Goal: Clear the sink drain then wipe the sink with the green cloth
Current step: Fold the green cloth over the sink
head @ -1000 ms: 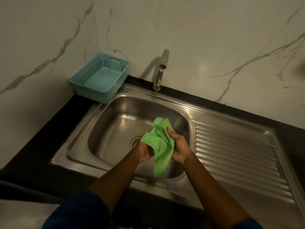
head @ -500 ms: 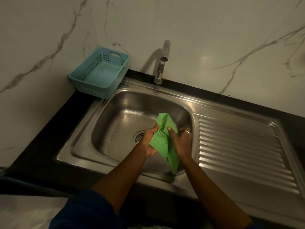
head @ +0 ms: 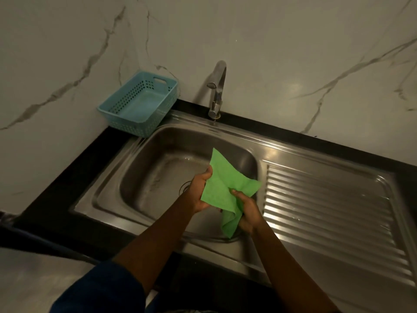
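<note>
A green cloth (head: 225, 186) hangs spread out above the steel sink basin (head: 158, 172), held by both hands. My left hand (head: 199, 193) grips its left edge from below. On the lower right, my right hand (head: 247, 213) pinches the cloth, and a loose corner droops beneath it. The round drain (head: 184, 187) shows only partly, just left of my left hand; the hand and cloth hide the other part.
A light blue perforated basket (head: 140, 105) sits on the black counter at the sink's back left corner. The chrome tap (head: 216, 91) stands behind the basin. A ribbed steel draining board (head: 327, 211) lies to the right. Marble walls close in behind and left.
The cloth was bunched between both hands; it now lies opened out wider and flatter. The hands have drawn apart a little, and the view has shifted lower and nearer.
</note>
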